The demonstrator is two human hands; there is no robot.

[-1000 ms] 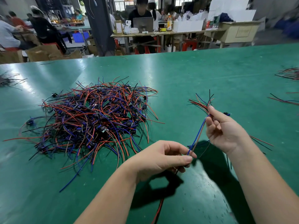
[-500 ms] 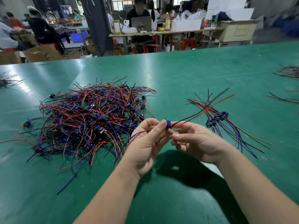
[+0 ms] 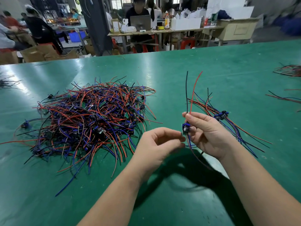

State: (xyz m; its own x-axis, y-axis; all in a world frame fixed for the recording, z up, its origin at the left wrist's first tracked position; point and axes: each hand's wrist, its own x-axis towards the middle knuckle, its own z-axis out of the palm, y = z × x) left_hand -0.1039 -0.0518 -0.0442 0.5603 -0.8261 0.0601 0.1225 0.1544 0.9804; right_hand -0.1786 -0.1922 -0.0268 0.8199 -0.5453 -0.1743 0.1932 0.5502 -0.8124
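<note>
Head view: my right fingers pinch a small blue wired module, its black and red leads standing up. My left fingers curl just beside it, blurred, grip unclear. The tangled red-blue-black wire pile lies left of them on the green counter.

Your right hand gripping a module, its black and red wires standing upright, your left hand curled just beside it, blurred, pile on your left, bundle behind right hand, green table.
</note>
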